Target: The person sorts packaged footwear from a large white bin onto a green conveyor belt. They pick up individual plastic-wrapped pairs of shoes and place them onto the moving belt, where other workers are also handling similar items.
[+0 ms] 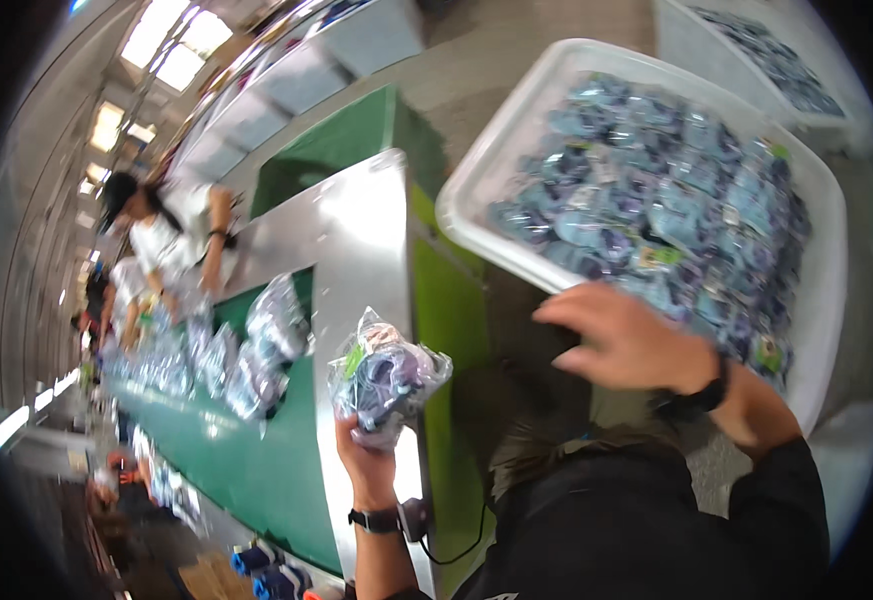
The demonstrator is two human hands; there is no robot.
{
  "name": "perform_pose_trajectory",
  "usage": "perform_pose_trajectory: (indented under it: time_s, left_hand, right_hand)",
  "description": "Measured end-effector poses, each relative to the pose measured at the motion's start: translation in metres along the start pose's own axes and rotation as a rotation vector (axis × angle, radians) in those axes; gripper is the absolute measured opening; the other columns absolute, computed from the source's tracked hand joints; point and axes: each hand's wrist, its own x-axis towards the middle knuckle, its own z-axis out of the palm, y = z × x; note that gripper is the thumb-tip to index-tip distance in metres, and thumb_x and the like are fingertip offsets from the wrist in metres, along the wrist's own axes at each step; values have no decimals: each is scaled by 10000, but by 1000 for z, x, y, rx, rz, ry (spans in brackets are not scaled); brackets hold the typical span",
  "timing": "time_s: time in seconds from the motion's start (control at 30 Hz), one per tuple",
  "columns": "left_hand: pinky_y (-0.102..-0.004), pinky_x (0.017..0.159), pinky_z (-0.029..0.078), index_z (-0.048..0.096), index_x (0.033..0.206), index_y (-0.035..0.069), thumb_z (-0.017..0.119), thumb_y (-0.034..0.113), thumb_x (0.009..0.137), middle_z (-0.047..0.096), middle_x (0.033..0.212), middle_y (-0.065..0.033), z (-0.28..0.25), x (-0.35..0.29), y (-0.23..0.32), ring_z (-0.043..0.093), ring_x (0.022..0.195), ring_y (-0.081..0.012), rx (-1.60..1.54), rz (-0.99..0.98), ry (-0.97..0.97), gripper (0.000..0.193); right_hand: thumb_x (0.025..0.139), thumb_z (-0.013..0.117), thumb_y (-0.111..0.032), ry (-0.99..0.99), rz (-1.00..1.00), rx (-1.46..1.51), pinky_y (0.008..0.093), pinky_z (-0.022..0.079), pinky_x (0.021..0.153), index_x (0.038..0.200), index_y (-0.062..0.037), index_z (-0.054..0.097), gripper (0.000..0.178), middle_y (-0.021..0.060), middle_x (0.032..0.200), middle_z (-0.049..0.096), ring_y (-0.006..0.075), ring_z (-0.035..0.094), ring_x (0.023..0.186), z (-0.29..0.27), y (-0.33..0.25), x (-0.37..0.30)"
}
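Observation:
My left hand (366, 462) grips a clear plastic bag (389, 380) from below, over the metal edge of the conveyor table. Inside the bag is what looks like a pair of blue and purple shoes, with a small green tag. My right hand (628, 338) is open, thumb and fingers apart, with nothing in it. It hovers beside the near edge of a large white tub (496, 250). Many similar bagged shoes (681, 212) fill this tub in rows.
On the green conveyor belt (301, 465) lie several clear bags (254, 375). Co-workers (171, 235) stand along its far side. A green bin (331, 140) stands beyond the table end; another filled white tub (771, 60) is at the far right. Dark blue shoes (274, 575) lie at the lower left.

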Motion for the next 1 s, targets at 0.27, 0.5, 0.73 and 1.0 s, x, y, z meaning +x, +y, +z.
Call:
perform_pose_trajectory:
  time_s: [0.27, 0.5, 0.73, 1.0]
  left_hand:
    - [-460, 1171, 462, 585, 1443, 100, 448, 419, 1064, 614, 1453, -92, 150, -51, -106, 566, 1387, -259, -47, -370, -284, 514]
    - [-478, 1069, 517, 306, 1649, 60, 576, 401, 1081, 623, 1353, -160, 179, -53, -130, 668, 1198, -344, 368, -300, -605, 715]
    - [-376, 973, 556, 582, 1457, 6, 613, 213, 1097, 715, 1261, -138, 125, -35, -104, 691, 1097, -219, 643, -193, -367, 416]
    - [-325, 947, 537, 601, 1419, -6, 661, 158, 1075, 715, 1188, -103, 80, -27, -60, 677, 1062, -184, 1029, 99, -330, 385]
  right_hand:
    - [766, 820, -296, 193, -269, -617, 498, 439, 1049, 1199, -81, 672, 506, 76, 1141, 673, 295, 630, 1113, 71, -45, -4]
    - [673, 827, -203, 180, 171, -547, 458, 476, 979, 1160, -37, 640, 547, 125, 1109, 651, 324, 643, 1087, -96, 10, -125]
    - [679, 716, 28, 352, 813, -587, 454, 505, 963, 1137, -49, 556, 491, 181, 1181, 606, 416, 609, 1119, -217, 70, -279]
    - [727, 739, -47, 80, 1025, -776, 440, 443, 1148, 1210, -15, 590, 506, 238, 1397, 555, 415, 510, 1373, -192, 169, -426]
